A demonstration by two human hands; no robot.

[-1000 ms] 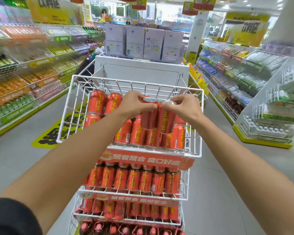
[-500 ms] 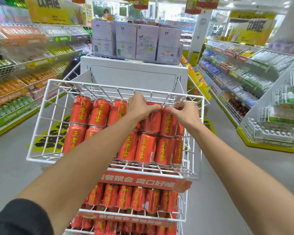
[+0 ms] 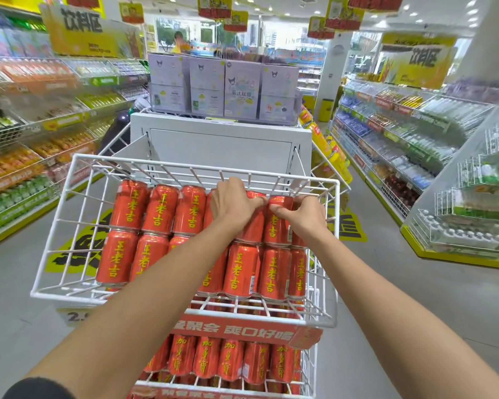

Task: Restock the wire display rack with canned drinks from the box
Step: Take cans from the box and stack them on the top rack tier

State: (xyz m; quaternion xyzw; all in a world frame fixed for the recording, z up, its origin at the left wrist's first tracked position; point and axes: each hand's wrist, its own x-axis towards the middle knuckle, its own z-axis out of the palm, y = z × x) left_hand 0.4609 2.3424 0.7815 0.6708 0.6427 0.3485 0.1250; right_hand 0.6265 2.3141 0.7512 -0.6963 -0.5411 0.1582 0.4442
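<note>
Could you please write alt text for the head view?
Two bare hands, left hand and right hand, press red cans into the back row of a white wire basket in a supermarket aisle. More red cans fill the tier below.

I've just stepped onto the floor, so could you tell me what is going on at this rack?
A person is stocking red cans into the top basket of a white wire rack. The left hand and right hand each rest on a can in the back row, at its right end. The basket's left side has bare wire; the tier below looks full.
</note>
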